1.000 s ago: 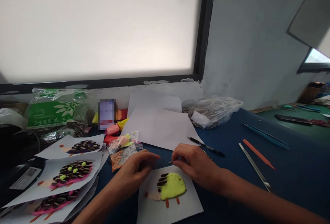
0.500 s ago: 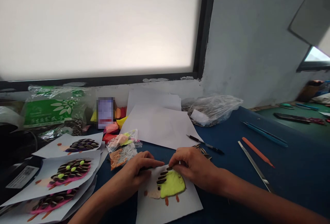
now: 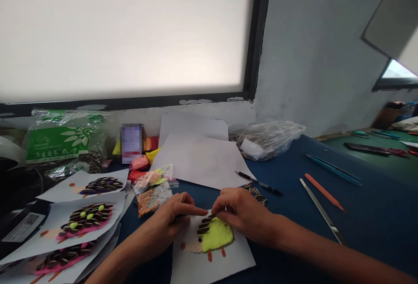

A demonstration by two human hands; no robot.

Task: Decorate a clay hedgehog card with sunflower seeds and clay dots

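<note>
Across the blue tabletop (image 3: 287, 162), both forearms angle inward from the lower edge, their hands nearly meeting. The right hand (image 3: 244, 214) arches palm down, thumb and index finger pinched together on one seed (image 3: 213, 216) at the top edge of the clay body. The left hand (image 3: 174, 214) lies opposite, its index finger stretched toward those fingertips, thumb apart below, the rest curled; whether the index touches the seed I cannot tell.

At least two blank sheets (image 3: 196, 162) lie beyond, between two plastic bags, one green-printed bag (image 3: 55, 142) and one clear bag (image 3: 274, 136). Three seeded hedgehog pictures (image 3: 86, 216) overlap at left. One white card (image 3: 228, 266) sits below the hands, bearing one yellow-green hedgehog (image 3: 217, 235) with two orange legs and at least three seeds besides the pinched one. To the right lie one metal blade (image 3: 318, 207), one blue tool (image 3: 333, 169), one orange tool (image 3: 323, 191) and one black pen (image 3: 259, 182). Several loose seeds (image 3: 259, 198), partly hidden, lie behind the right hand.
</note>
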